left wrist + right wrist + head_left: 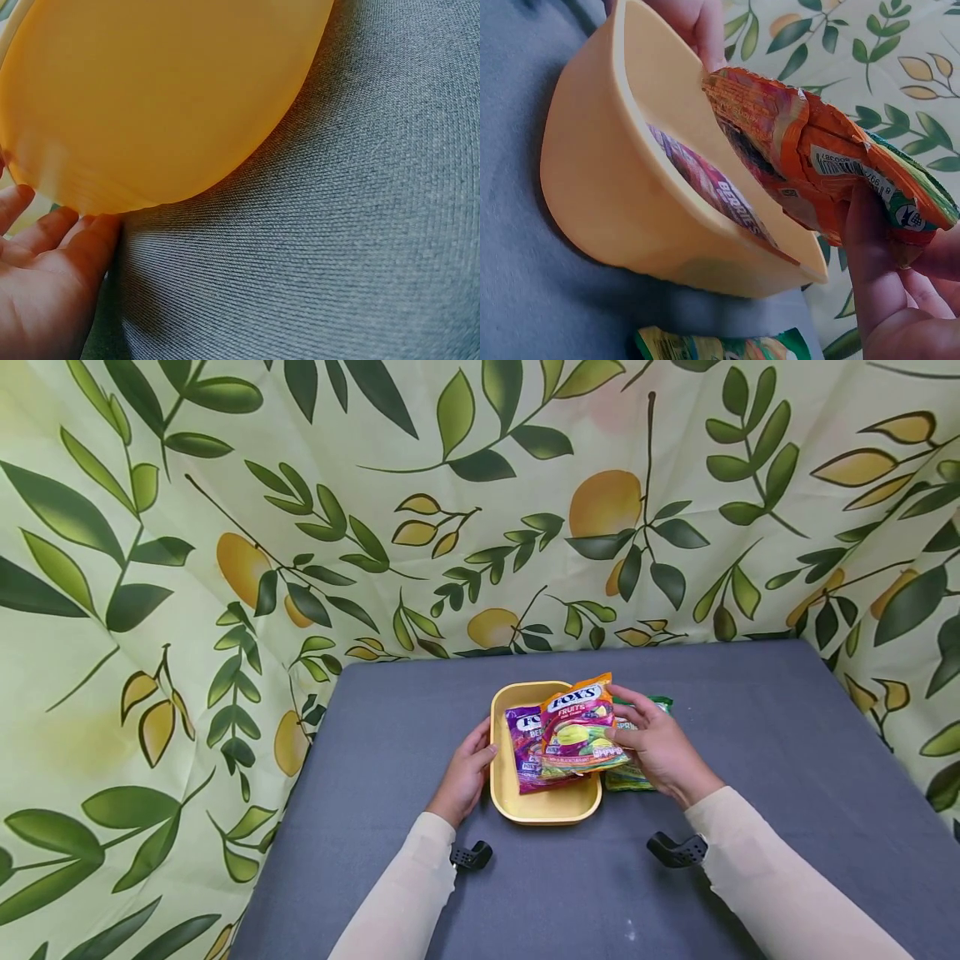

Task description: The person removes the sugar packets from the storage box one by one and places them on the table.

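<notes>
Inside yellow tray (pixel 543 808), purple candy bag (pixel 527 758)

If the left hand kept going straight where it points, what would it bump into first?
Probably the yellow tub: the left hand is touching its side, so nothing seems to be in between.

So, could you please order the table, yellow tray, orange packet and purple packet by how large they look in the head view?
1. Table
2. Yellow tray
3. Orange packet and purple packet, unranked: the orange hides part of the purple and seems nearer the camera.
</notes>
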A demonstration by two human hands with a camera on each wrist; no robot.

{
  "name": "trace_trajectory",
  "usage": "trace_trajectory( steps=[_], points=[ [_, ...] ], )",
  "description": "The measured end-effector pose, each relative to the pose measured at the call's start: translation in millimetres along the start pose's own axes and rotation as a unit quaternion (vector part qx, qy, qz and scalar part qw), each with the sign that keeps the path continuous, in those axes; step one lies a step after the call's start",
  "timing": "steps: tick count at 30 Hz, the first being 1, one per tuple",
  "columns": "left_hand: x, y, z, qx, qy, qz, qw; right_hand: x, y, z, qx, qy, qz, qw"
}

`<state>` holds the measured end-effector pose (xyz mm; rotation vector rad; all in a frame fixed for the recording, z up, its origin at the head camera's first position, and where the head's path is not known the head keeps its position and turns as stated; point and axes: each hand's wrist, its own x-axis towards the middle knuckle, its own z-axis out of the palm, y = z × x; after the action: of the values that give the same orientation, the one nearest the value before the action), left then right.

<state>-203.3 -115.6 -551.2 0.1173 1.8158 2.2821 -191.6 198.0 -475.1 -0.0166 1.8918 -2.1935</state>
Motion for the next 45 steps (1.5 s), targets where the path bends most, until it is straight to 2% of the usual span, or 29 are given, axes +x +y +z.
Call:
trace_trajectory(
  steps=[13,19,33,45],
  points=[
    [-1.9,2.4,0.3,0.001,0.002,0.002,1.0000,-5.3,-13.5,-19.1,0.019,0.022,-0.028,0.999],
    [-2.3,-0.2,-1.3,0.001,0.005,0.000,1.0000,-8.0,-17.8,-28.3,0.024,0.042,-0.026,0.998],
    [-2.2,-0.3,-0.1,0.007,0.010,-0.006,0.9999,-13.5,-22.4,-53.6,-0.009,0.078,-0.028,0.996],
    [-2.8,0.6,0.2,0.011,0.009,-0.004,0.9999,-24.8,-18.8,-88.0,0.029,0.092,-0.014,0.995]
  ],
)
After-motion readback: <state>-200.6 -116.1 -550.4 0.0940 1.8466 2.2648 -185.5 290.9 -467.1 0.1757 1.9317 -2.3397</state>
